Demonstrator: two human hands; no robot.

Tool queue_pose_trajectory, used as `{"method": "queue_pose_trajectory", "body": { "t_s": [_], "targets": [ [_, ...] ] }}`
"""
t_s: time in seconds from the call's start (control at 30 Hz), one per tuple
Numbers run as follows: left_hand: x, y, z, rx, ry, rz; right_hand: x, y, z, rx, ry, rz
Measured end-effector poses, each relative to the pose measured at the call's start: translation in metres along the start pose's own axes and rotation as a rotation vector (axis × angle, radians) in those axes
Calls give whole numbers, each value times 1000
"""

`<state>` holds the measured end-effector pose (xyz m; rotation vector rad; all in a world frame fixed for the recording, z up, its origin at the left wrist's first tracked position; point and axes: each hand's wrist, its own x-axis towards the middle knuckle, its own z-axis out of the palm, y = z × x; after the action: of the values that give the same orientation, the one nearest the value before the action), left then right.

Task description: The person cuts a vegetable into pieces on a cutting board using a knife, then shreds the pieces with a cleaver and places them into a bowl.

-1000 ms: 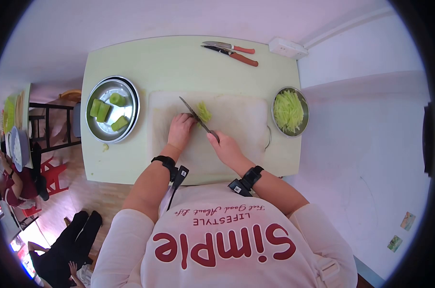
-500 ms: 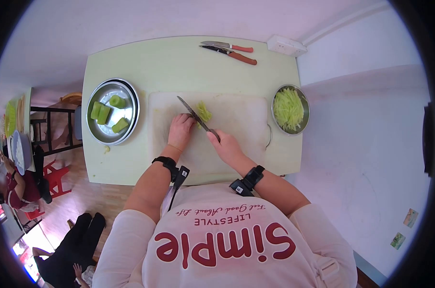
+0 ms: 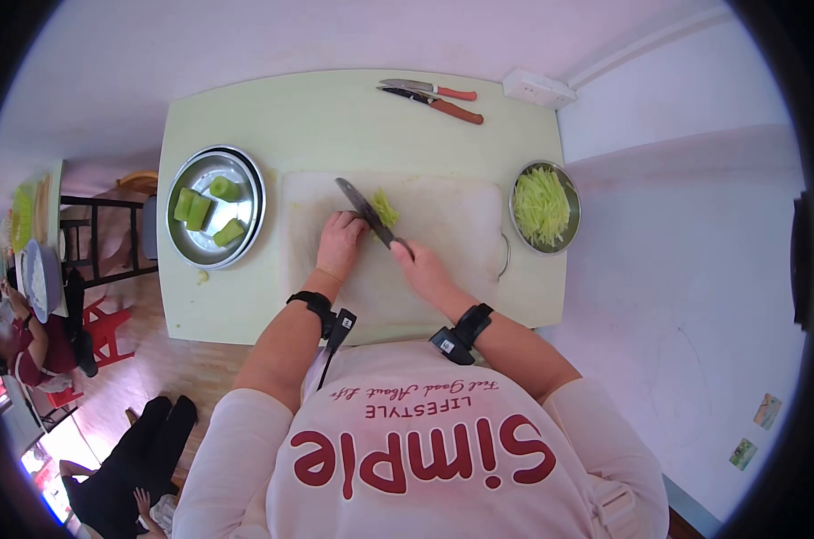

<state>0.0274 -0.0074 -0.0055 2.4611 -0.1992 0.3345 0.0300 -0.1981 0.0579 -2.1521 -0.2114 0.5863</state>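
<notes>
My right hand (image 3: 422, 272) grips the handle of a kitchen knife (image 3: 365, 208), its blade slanting up and left over the white cutting board (image 3: 452, 225). Right beside the blade, my left hand (image 3: 340, 244) rests on the board with curled fingers, pressing on a piece of green vegetable that they mostly hide. Thin green vegetable slices (image 3: 384, 207) lie on the blade's other side. To the left, a steel bowl (image 3: 216, 261) contains several pale green vegetable chunks (image 3: 225, 189). A smaller steel bowl (image 3: 575, 225) at the right is full of green shreds (image 3: 541, 205).
Two knives, one with a red handle (image 3: 456, 93) and one with a brown handle (image 3: 457, 111), lie at the table's far edge. A white socket box (image 3: 538, 89) is by the back right corner. Other people and a red stool (image 3: 104, 328) are at the far left.
The knife blade shows a broader side now, having tilted slightly. My left hand stays in nearly the same place; the whole view has shifted a little.
</notes>
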Motion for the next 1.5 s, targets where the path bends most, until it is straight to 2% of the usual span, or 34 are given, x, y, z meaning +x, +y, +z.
{"method": "queue_pose_trajectory", "body": {
  "t_s": [0.07, 0.17, 0.23, 0.37, 0.4, 0.47, 0.57, 0.7, 0.77, 0.8, 0.83, 0.87, 0.93, 0.97, 1.03, 1.07, 1.13, 1.17, 1.23, 1.5],
  "targets": [
    [1, 0, -2, 0, -3, -18, 4, -3, -10, 86, -36, 138],
    [0, 4, -8, -92, -27, -74, -3, -9, -23, 77, 10, 145],
    [-5, 10, -16, -205, 104, -345, -8, -6, -25, 17, -46, 96],
    [-19, 5, -36, -151, 152, -394, -23, -3, -18, -95, -120, -1],
    [-23, 3, -41, -118, 104, -405, -24, 0, -15, -92, -119, -5],
    [-32, 2, -47, -81, 63, -409, -25, 7, -10, -5, -46, 22],
    [-45, -1, -47, -119, 13, -426, -22, 11, -21, -69, 24, 65],
    [-50, 1, -45, -172, 7, -468, -28, 2, -42, -87, 26, 105],
    [-46, 3, -47, -180, 19, -466, -36, 3, -45, -237, 66, -21],
    [-40, 7, -52, -191, 103, -499, -40, 4, -46, -238, 77, -22],
    [-34, 12, -58, -201, 187, -532, -43, 4, -46, -332, 135, -119],
    [-26, 15, -64, -204, 187, -522, -46, 4, -46, -427, 191, -214],
    [-5, 30, -86, -253, 142, -272, -51, -5, -50, -470, 165, -198],
    [2, 37, -91, -253, 142, -264, -53, -9, -51, -513, 129, -183],
    [14, 52, -93, -330, -287, -82, -56, -12, -49, -521, 163, -209],
    [16, 55, -89, -326, -289, -73, -58, -13, -48, -528, 186, -233],
    [15, 58, -77, -257, -486, 262, -59, -12, -45, -531, 229, -300],
    [13, 60, -71, -257, -492, 269, -59, -11, -43, -536, 263, -366],
    [11, 64, -60, -224, -370, 292, -58, -7, -39, -563, 256, -370],
    [29, 44, -34, -158, -464, 193, -53, -6, -38, -649, 233, -422]
  ]
}}
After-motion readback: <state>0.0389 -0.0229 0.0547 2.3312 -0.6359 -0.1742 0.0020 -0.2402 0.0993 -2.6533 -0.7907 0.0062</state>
